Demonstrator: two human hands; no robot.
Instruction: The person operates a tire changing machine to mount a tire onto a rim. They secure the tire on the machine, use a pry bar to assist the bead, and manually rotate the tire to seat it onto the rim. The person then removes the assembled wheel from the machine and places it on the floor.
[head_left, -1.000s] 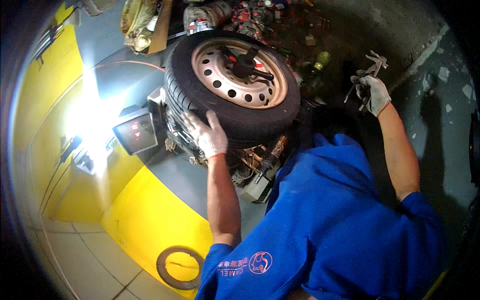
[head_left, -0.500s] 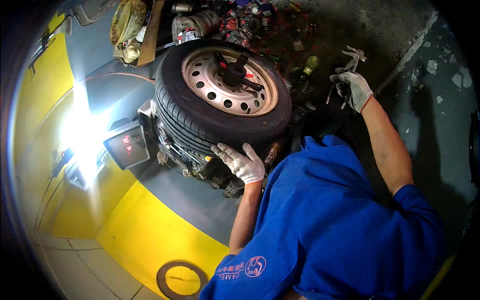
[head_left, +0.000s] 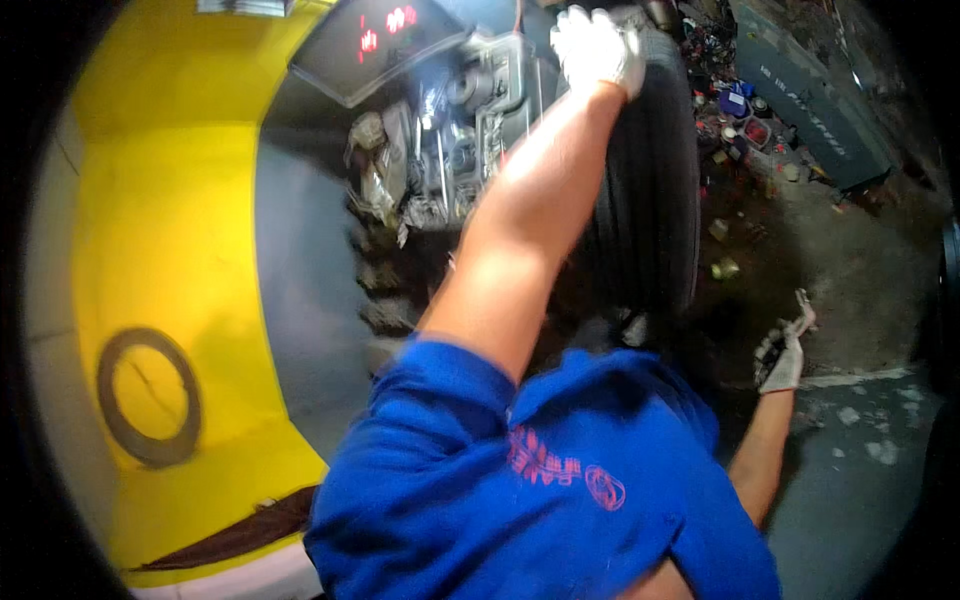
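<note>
My left hand, in a white knit glove, reaches far forward to the top of the tire, beside its tread. The hand is blurred, so its fingers and any contact are unclear. The tire stands upright with its black tread showing; its rim is hidden from here. Low at the right, my gloved right hand is closed around metal pliers. Their head sticks out past the fingers, and the handles are mostly hidden.
Left of the tire, a machine's tray holds metal tools and small parts below a display with red digits. Small items litter the dark floor at right, near a grey panel. A dark ring lies on the yellow surface at left.
My view has swung, so the tire now appears edge-on. My left hand has gone from the tire's near side forward to its top. The pliers remain in my right hand, now lower.
</note>
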